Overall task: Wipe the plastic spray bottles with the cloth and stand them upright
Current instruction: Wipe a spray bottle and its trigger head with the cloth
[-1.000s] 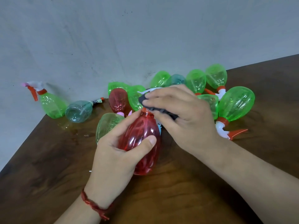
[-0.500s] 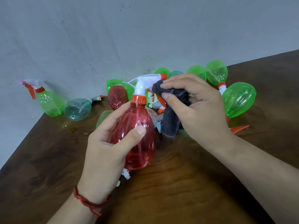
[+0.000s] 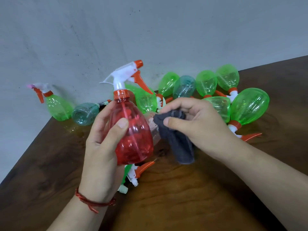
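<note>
left hand (image 3: 101, 147) grip wraps the red spray bottle (image 3: 133, 130), held upright above the desk (image 3: 191, 197). right hand (image 3: 200, 127) grip pinches the grey cloth (image 3: 180, 144) just beside the bottle. green bottles (image 3: 248, 105) lie behind.

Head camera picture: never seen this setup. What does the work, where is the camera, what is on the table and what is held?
No machine: the grips are a person's bare hands, filmed from a camera on their head. The left grip holds a red translucent plastic spray bottle upright. The right grip pinches a dark grey cloth beside it. On the brown wooden table green and teal plastic spray bottles lie on their sides; one green bottle, far left, stands.
</note>
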Tool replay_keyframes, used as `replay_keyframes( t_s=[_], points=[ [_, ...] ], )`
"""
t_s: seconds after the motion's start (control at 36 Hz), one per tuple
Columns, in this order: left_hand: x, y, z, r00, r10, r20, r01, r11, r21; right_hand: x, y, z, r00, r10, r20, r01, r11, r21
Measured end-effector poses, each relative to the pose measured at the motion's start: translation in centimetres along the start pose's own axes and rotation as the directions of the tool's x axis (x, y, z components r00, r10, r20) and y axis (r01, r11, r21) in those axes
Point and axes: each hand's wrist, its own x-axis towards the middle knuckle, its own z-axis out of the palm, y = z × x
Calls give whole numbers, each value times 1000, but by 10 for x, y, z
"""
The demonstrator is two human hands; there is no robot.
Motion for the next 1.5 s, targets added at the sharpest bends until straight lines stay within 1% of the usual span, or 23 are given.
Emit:
replay_keyframes(
  t_s=[0.08, 0.14, 0.19, 0.22, 0.28, 0.36, 0.47, 0.53, 0.61, 0.69, 0.75, 0.83, 0.89, 0.94, 1.0, 1.06, 1.11, 1.17, 1.22, 1.28, 1.31, 1.42, 1.5],
  points=[
    [-1, 1, 1, 1000, 7, -23, -8, 999, -40, -9, -1, 11, 990, 60, 127, -62, 998, 12],
    [0, 2, 2, 998, 11, -58, -14, 998, -54, -12, -1, 15, 983, 103, 155, -115, 991, 74],
    [1, 2, 0, 995, 22, -99, -26, 999, -31, -15, -1, 17, 978, 136, 160, -160, 977, 143],
    [2, 1, -1, 993, 38, -115, -37, 999, 7, -15, 0, 17, 978, 142, 155, -166, 974, 157],
    [4, -4, -4, 987, 91, -131, -75, 990, 118, -15, 1, 17, 983, 136, 126, -151, 981, 123],
    [6, -7, -7, 982, 147, -120, -107, 952, 287, -13, 2, 16, 988, 129, 83, -136, 988, 79],
    [8, -6, -9, 991, 76, -108, -34, 936, 349, -15, -1, 16, 993, 110, 47, -112, 993, 46],
    [8, -4, -9, 989, 28, -143, 22, 941, 338, -16, -2, 18, 995, 99, 19, -100, 995, 24],
    [3, -6, -6, 986, -64, -155, 101, 965, 243, -18, -6, 21, 997, 77, 14, -77, 997, -1],
    [-1, -6, 2, 989, -78, -129, 104, 971, 216, -23, -10, 26, 995, 36, 89, -38, 999, 13],
    [0, -7, 2, 989, -72, -127, 95, 978, 185, -25, -13, 27, 995, 6, 96, -8, 1000, 25],
    [5, -4, -3, 987, -108, -119, 116, 991, 63, -21, -16, 23, 999, -42, -17, 43, 998, 38],
    [7, -2, -5, 992, -107, -66, 110, 993, 45, -18, -13, 19, 996, -36, -83, 37, 999, 18],
    [6, -1, -4, 994, -109, 0, 109, 993, 41, -18, -9, 20, 997, -10, -77, 10, 1000, 4],
    [4, -1, -3, 992, -126, 31, 125, 991, 48, -20, -5, 24, 999, -12, -47, 11, 1000, -16],
    [3, 0, -1, 991, -130, 20, 128, 989, 67, -23, -3, 28, 999, -32, -35, 31, 999, -17],
    [3, 1, 0, 994, -110, -16, 111, 986, 128, -25, -3, 29, 999, -34, -36, 34, 999, -14],
    [1, 2, 3, 996, -78, -44, 86, 973, 212, -26, -3, 30, 998, -36, -44, 35, 999, -26],
    [-3, 3, 5, 998, -11, -61, 28, 957, 288, -27, -3, 30, 997, -47, -57, 46, 998, -32],
    [-5, 4, 4, 998, 55, -31, -42, 942, 332, -27, -4, 31, 994, -71, -82, 68, 997, -36],
    [-5, 4, 3, 998, 65, -6, -59, 938, 343, -27, -5, 30, 992, -82, -94, 79, 996, -37],
    [-5, 4, -1, 993, 98, 66, -114, 937, 330, -27, -7, 29, 988, -123, -96, 122, 992, -16],
    [-3, 4, -3, 993, 96, 66, -109, 962, 249, -25, -6, 29, 987, -132, -86, 135, 991, 23]
  ],
)
